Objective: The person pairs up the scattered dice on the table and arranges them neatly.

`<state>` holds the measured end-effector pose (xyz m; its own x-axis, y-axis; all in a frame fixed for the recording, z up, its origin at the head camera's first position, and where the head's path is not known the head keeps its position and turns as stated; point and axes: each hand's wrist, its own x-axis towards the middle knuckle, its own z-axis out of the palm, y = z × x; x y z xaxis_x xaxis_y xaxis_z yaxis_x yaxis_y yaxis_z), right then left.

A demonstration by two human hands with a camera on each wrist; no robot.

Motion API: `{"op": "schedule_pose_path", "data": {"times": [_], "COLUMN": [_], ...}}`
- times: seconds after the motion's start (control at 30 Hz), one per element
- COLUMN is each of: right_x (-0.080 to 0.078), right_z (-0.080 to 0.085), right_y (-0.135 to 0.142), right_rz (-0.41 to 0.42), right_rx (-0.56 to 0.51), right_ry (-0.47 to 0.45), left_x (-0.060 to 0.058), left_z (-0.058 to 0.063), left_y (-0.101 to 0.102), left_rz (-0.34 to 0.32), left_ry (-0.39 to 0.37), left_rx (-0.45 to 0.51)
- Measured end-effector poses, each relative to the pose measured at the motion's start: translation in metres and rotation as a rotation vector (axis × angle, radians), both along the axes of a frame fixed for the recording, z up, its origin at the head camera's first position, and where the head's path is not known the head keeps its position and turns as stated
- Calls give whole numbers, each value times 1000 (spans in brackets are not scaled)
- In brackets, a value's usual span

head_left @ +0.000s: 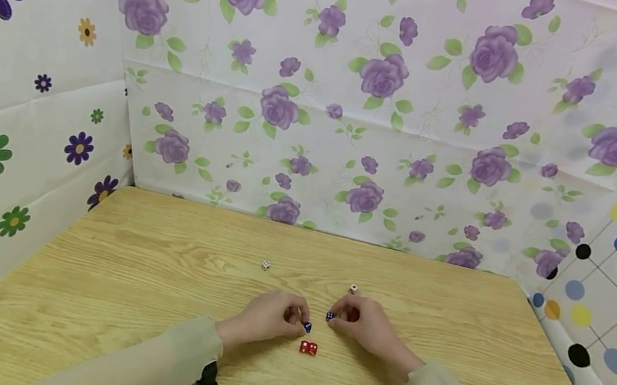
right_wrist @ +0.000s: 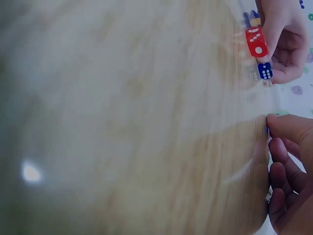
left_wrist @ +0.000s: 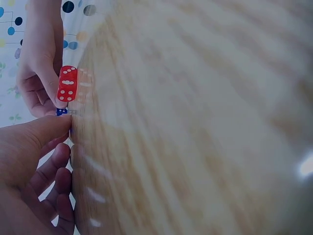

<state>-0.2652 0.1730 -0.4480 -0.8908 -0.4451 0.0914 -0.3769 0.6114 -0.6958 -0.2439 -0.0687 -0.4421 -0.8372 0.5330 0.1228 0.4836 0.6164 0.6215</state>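
Note:
In the head view, my left hand (head_left: 273,315) pinches a blue die (head_left: 307,327) between thumb and fingertips, low at the tabletop. Facing it, my right hand (head_left: 370,325) pinches another blue die (head_left: 330,317), a short gap away. Two red dice (head_left: 308,348) with white pips sit side by side just in front of the left hand's fingertips. The right wrist view shows the left hand's blue die (right_wrist: 265,71) beside the red dice (right_wrist: 257,42). Thumb and fingers mostly cover the right hand's die in that view.
Farther back on the wooden table (head_left: 185,233) lie two white dice, one at the left (head_left: 266,265) and one just beyond the right hand (head_left: 353,289). Flower-patterned cloth (head_left: 327,155) hangs behind the table, with patterned sheets along both sides.

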Motion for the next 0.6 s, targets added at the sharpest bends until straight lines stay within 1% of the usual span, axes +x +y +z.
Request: {"op": "schedule_pose_path", "data": {"times": [0.13,0.33,0.6], "right_x": [3,5,10], "right_z": [-1,-5,-1], "right_y": [-1,-3,-4], "right_rz": [10,5,13], "right_rx": [1,9,-6], "right_ry": [-12,8,26], "left_x": [0,1,1], "left_z": [0,1,1], "left_y": [0,0,1], "left_rz": [1,8,7], "left_ry": [-2,-2,1], "left_rx": [-1,-6,-6]}}
